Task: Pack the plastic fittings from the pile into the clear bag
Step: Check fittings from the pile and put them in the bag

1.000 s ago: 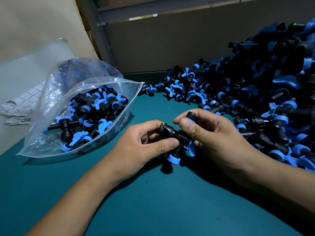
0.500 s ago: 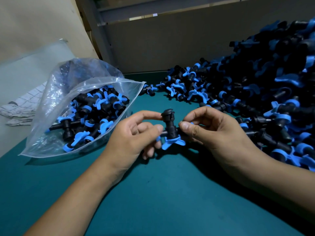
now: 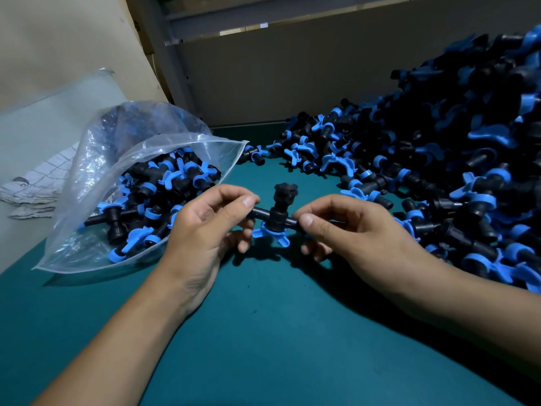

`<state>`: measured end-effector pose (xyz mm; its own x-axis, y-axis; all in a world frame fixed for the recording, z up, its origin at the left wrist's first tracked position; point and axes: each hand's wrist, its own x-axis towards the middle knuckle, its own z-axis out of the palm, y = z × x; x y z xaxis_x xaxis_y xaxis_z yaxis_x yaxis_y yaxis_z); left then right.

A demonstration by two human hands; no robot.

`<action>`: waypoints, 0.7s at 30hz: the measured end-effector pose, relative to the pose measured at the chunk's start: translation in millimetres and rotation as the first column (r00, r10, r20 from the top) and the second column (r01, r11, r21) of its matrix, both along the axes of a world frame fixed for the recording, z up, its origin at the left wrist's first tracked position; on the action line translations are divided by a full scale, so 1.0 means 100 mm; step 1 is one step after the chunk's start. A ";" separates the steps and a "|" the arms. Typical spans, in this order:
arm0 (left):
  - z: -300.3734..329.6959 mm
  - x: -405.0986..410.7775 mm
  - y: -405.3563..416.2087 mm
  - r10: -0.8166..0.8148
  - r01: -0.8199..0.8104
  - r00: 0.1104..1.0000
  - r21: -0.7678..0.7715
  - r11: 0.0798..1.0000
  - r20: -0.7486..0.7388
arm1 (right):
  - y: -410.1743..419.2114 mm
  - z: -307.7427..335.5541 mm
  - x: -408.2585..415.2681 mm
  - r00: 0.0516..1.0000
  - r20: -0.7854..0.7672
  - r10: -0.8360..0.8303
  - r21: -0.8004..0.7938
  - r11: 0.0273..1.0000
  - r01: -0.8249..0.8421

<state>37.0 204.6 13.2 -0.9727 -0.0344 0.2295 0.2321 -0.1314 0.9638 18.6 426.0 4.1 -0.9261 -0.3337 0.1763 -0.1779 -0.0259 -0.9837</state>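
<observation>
A black plastic fitting (image 3: 277, 213) with a blue wing nut underneath is held above the green table between both hands. My left hand (image 3: 205, 227) pinches its left arm, and my right hand (image 3: 348, 230) pinches its right arm. The fitting's black cap points up. To the left lies the clear bag (image 3: 96, 183), its mouth open toward the hands, with several black and blue fittings inside. A big pile of fittings (image 3: 439, 159) fills the right side of the table.
The green table (image 3: 263, 332) runs from the hands to the near edge. A grey panel wall (image 3: 292, 77) closes the back. A folded white cloth (image 3: 35, 186) and a flat clear sheet (image 3: 35, 121) lie at the far left.
The fitting was bunched inside both hands a second ago. It has been turned upright and drawn out, so each hand now pinches one end.
</observation>
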 end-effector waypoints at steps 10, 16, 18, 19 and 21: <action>-0.03 0.02 0.03 -0.008 -0.007 0.996 -0.164 0.986 -0.093 | 0.04 -0.01 -0.01 0.998 -0.034 -0.051 -0.122 0.991 0.046; 0.08 0.00 0.18 0.146 -0.140 0.988 -0.109 0.984 0.042 | -0.01 -0.02 0.00 0.998 0.052 -0.021 -0.114 0.993 0.027; 0.11 0.00 0.20 0.247 -0.244 0.968 -0.081 0.966 0.037 | -0.02 -0.03 0.00 0.997 0.069 -0.030 -0.134 0.990 0.039; 0.13 0.01 0.18 0.310 -0.308 0.949 -0.046 0.950 0.047 | -0.02 -0.04 -0.01 0.996 0.078 -0.044 -0.144 0.988 0.055; 0.19 -0.01 0.07 0.423 -0.429 0.902 0.072 0.900 0.090 | -0.02 -0.08 -0.03 0.993 0.083 -0.088 -0.142 0.985 0.099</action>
<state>36.4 211.5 32.2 -0.8740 -0.4657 0.1383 0.2170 -0.1195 0.9688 15.1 423.7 -3.8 -0.9646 -0.2207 0.1443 -0.1111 -0.1562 -0.9815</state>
